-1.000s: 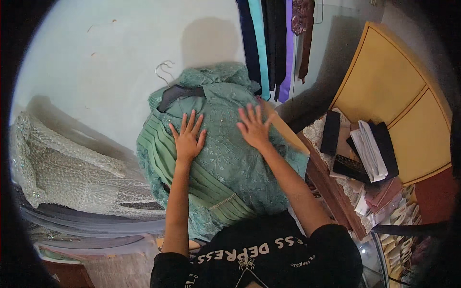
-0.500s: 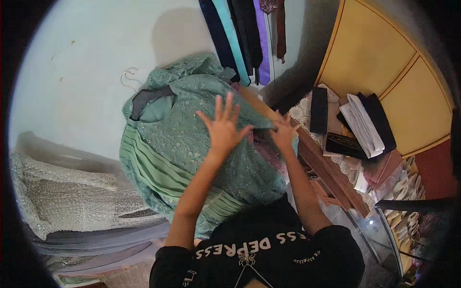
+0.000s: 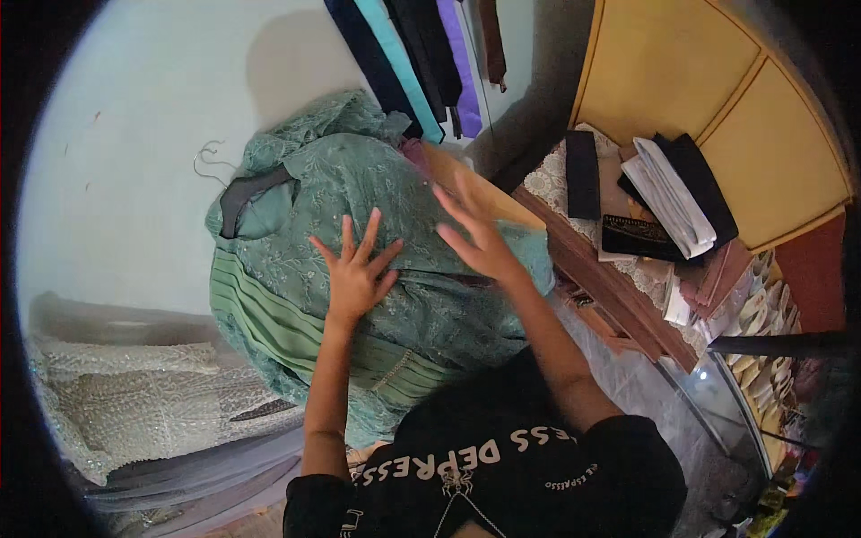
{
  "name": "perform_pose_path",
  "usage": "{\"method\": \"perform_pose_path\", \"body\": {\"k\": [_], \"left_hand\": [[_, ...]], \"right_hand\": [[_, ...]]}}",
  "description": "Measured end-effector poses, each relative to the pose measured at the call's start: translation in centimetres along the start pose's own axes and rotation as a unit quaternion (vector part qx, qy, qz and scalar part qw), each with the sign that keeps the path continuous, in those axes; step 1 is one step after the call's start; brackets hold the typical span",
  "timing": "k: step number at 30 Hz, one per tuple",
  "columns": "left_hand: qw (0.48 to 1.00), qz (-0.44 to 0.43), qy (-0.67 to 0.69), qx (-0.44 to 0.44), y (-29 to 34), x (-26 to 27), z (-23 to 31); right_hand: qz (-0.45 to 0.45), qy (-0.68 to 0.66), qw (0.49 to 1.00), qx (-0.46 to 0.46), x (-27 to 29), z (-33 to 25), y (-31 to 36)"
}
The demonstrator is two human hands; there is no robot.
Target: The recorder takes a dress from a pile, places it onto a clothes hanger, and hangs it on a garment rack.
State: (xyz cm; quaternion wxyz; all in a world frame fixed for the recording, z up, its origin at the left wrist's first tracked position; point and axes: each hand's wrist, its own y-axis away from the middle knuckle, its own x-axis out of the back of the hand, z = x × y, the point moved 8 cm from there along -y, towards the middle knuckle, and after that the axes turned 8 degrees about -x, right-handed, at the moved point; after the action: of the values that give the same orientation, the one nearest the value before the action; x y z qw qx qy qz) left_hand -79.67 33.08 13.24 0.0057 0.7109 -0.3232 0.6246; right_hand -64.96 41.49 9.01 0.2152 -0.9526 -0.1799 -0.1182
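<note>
A green embroidered dress (image 3: 332, 188) with a pleated light green panel (image 3: 269, 296) lies spread in front of me, its neckline toward the left. In that neckline sits a dark padded hanger (image 3: 254, 195) with a thin metal hook. My left hand (image 3: 356, 276) rests on the dress with its fingers spread and holds nothing. At the dress's right side is my right hand (image 3: 480, 242), slightly blurred, fingers apart and nothing in it. Whether it touches the cloth I cannot tell. Fabric below my hands is bunched into folds.
Several ties (image 3: 404, 63) hang on the pale wall at the top. A beaded beige gown (image 3: 170, 394) is at the lower left. Folded cloths (image 3: 668, 197) lie on a lace-covered surface at the right, before a yellow panel (image 3: 664, 72). Pale shoes (image 3: 762, 305) stand beyond.
My left hand has moved left and down onto the dress. My right hand has moved left from the dress's right edge, and its fingers have let go of or left the cloth there.
</note>
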Motion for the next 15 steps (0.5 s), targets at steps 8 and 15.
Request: {"method": "perform_pose_path", "body": {"k": [8,15], "left_hand": [[0.999,0.006,0.023,0.027,2.0,-1.5,-2.1],[0.998,0.000,0.052,0.027,0.9,-1.6,-2.0]], "right_hand": [[-0.108,0.247,0.951,-0.150,-6.9,9.2,3.1],[0.193,0.427,0.805,-0.364,6.0,18.5,12.5]]}}
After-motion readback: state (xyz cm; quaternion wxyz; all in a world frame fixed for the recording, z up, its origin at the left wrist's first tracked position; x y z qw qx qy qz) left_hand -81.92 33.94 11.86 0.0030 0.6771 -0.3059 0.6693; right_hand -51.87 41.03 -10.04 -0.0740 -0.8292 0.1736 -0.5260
